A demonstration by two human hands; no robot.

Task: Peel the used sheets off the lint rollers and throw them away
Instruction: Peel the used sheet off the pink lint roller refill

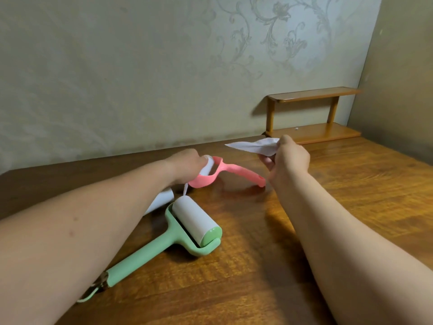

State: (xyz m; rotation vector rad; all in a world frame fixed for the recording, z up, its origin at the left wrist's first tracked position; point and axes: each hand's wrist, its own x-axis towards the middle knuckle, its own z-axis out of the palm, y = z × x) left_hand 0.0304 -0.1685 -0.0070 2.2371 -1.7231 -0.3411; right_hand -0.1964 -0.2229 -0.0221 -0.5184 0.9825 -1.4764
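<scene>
A pink lint roller (232, 171) lies on the wooden table (328, 207) near the middle, its handle pointing right. My left hand (187, 166) is closed over its white roll at the left end. My right hand (289, 158) is raised to the right of it and pinches a crumpled white sheet (253, 146) that sticks out to the left. A green lint roller (185, 228) with a clean white roll lies nearer to me, handle toward the lower left. A white roll (160, 200) lies partly hidden behind my left forearm.
A small two-tier wooden shelf (311, 113) stands at the back right against the patterned wall. The table's far edge runs along the wall. No bin is in view.
</scene>
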